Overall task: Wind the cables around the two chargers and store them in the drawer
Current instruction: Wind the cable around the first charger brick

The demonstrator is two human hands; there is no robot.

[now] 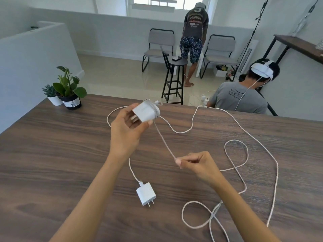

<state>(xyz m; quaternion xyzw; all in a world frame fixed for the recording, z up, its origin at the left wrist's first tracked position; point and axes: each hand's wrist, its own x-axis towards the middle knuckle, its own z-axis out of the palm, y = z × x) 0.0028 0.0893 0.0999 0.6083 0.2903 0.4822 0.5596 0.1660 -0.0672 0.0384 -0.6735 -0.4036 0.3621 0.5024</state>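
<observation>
Our left hand (125, 130) holds the first charger (146, 111) up over the tabletop (52, 154), its cable (163, 138) pinched tight by our right hand (197, 165). The long cable could knot in its loops. The second charger (146, 193) lies below.

Your raised white charger (146, 111) has cable (164, 138) partly wound round it; the second charger (146, 193) lies flat, its cable (236, 154) sprawled loose.
</observation>
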